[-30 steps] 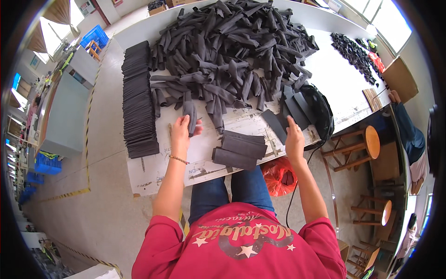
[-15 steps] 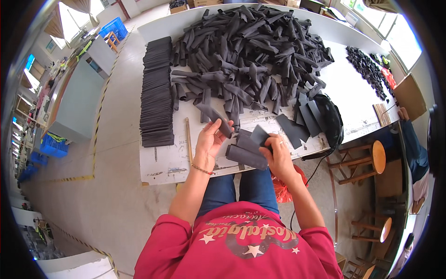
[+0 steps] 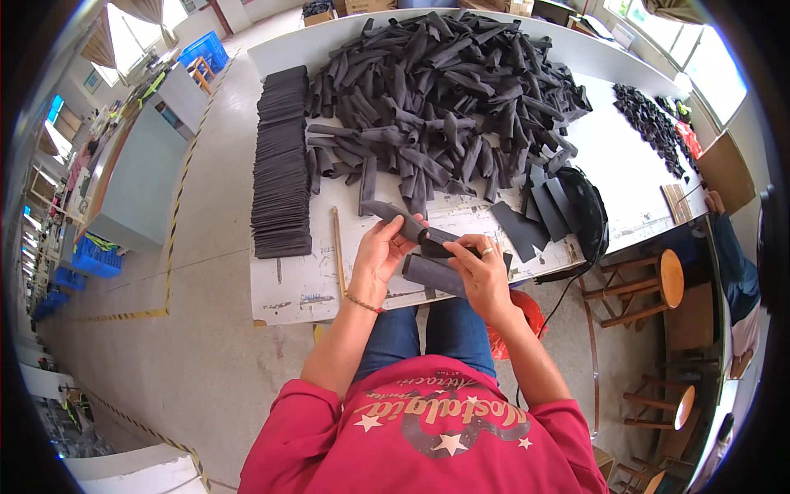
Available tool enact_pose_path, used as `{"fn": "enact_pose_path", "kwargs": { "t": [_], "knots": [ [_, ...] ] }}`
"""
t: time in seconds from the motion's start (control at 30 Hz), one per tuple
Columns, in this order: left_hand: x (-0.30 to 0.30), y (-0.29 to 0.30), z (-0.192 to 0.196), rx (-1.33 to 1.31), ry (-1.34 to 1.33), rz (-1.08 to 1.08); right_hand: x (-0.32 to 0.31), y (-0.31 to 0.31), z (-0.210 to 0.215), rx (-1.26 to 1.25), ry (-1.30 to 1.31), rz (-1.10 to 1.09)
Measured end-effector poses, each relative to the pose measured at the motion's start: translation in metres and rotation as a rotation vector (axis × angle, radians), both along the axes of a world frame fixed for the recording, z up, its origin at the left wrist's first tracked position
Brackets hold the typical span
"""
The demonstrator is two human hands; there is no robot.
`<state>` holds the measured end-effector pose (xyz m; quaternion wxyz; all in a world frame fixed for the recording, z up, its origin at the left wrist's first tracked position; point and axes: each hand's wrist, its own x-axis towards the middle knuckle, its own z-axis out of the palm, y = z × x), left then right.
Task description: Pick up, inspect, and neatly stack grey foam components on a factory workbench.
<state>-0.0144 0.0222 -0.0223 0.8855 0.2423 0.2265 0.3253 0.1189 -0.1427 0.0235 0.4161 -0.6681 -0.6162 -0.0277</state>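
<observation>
Near the table's front edge, my left hand (image 3: 381,251) is closed round a dark grey fabric sleeve (image 3: 385,213), one end of which points up and left. My right hand (image 3: 484,276) is close beside it, thumb and fingers pinched on a thin dark flat piece (image 3: 444,236). This piece meets the sleeve's right end; whether it has entered the opening is hidden by my fingers. Below the hands, a dark rolled piece (image 3: 429,273) lies at the table edge, partly covered by my right hand. Dark flat panels (image 3: 517,230) lie to the right.
A large heap of dark fabric sleeves (image 3: 444,107) covers the table's back. At its left runs a long neat stack of dark pieces (image 3: 281,165). A wooden stick (image 3: 337,247) lies nearby. A black bag-like thing (image 3: 591,218) sits right; wooden stools (image 3: 668,277) stand beyond.
My right hand has brought the dark flat piece left and turned it to the sleeve's end. My left hand has shifted slightly right, still holding the sleeve.
</observation>
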Motion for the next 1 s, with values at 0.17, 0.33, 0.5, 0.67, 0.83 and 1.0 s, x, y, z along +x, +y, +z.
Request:
{"fn": "enact_pose_path", "kwargs": {
  "t": [0.17, 0.33, 0.5, 0.67, 0.83, 1.0],
  "knots": [
    [0.002, -0.008, 0.007, 0.003, 0.050, -0.033, 0.000, 0.002, 0.007, -0.017, -0.076, -0.037],
    [0.000, -0.013, 0.011, 0.064, 0.107, -0.020, 0.004, 0.004, 0.009, 0.013, -0.169, -0.078],
    [-0.001, -0.015, 0.016, 0.025, 0.050, -0.038, 0.003, 0.002, 0.012, -0.020, -0.238, -0.072],
    [0.003, -0.023, 0.017, 0.056, -0.008, -0.016, 0.002, 0.003, 0.007, 0.000, -0.286, -0.102],
    [0.003, -0.029, 0.022, 0.094, 0.002, 0.015, 0.000, 0.002, 0.007, 0.026, -0.331, -0.119],
    [0.000, -0.024, 0.024, 0.070, -0.016, -0.018, 0.002, 0.001, 0.010, 0.036, -0.349, -0.112]
  ]
}}
